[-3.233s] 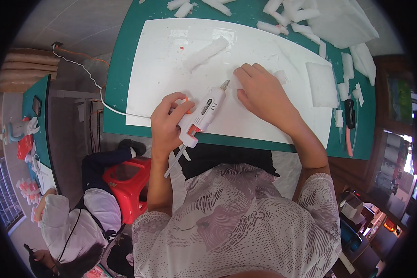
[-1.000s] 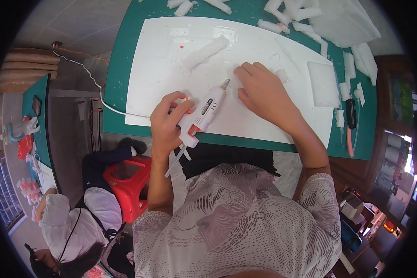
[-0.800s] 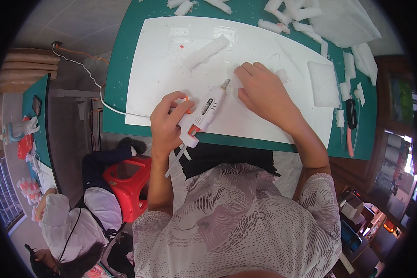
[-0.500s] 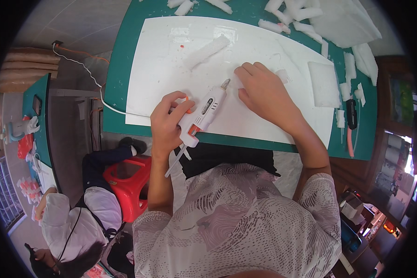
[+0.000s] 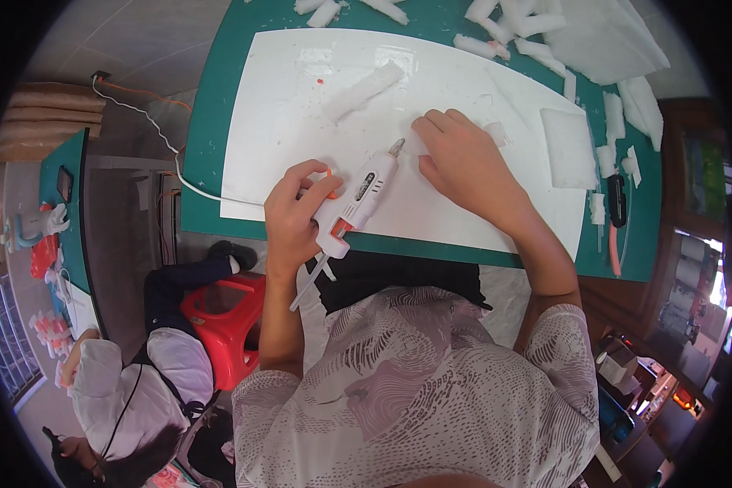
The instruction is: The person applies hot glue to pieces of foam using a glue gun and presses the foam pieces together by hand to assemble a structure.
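Both hands work: my left hand grips the glue gun, nozzle aimed beside my right hand, whose flat fingers steady a foam piece.

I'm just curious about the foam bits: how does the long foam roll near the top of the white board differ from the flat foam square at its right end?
The foam roll is long and rounded, while the foam square is flat and four-sided. The roll lies slanted across the white board; the square sits roughly in line with the board's right edge. The roll lies far from both hands; the square is nearer the right hand. Both are white and untouched.
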